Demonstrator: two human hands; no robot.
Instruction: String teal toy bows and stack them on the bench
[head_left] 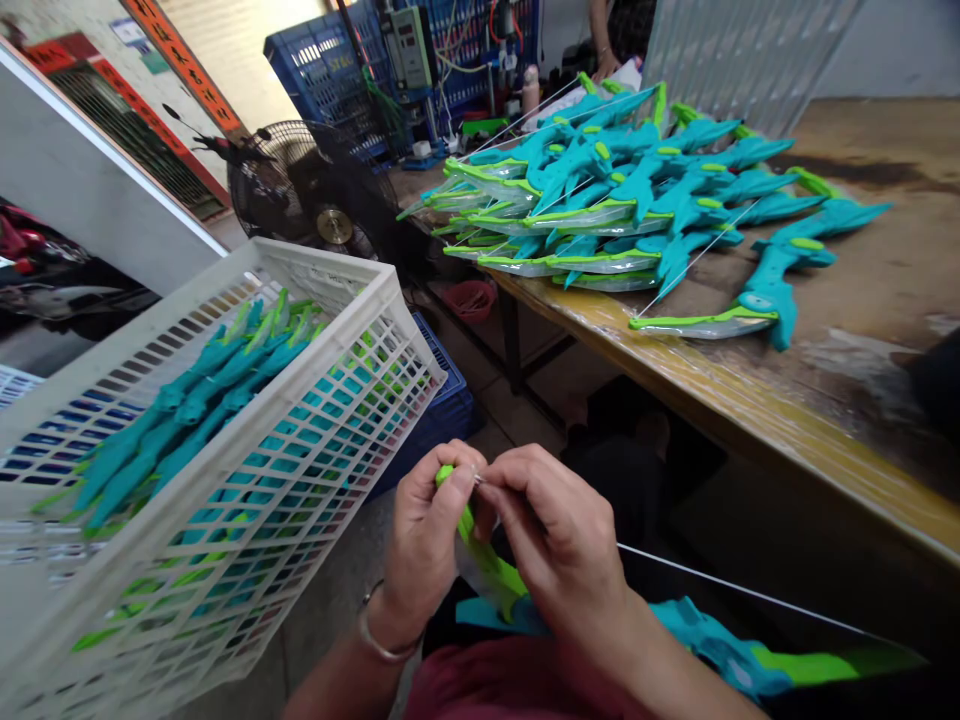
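A teal and lime-green toy bow (701,640) lies across my lap, its middle hidden behind my right forearm. My left hand (420,545) is closed around the bow's green tip, thumb pressed near its end. Against that tip, my right hand (566,535) pinches the end of the white bowstring (720,577) between thumb and fingers. From there the string runs to the lower right, toward the bow's other end. The exact place where string and tip meet is mostly covered by my fingers.
On my left stands a white plastic crate (330,262) holding several toy bows (202,390). More strung bows (645,190) are piled on the wooden table (847,440). Behind are a black fan (300,190), blue crates (315,75) and another person's hand (606,65).
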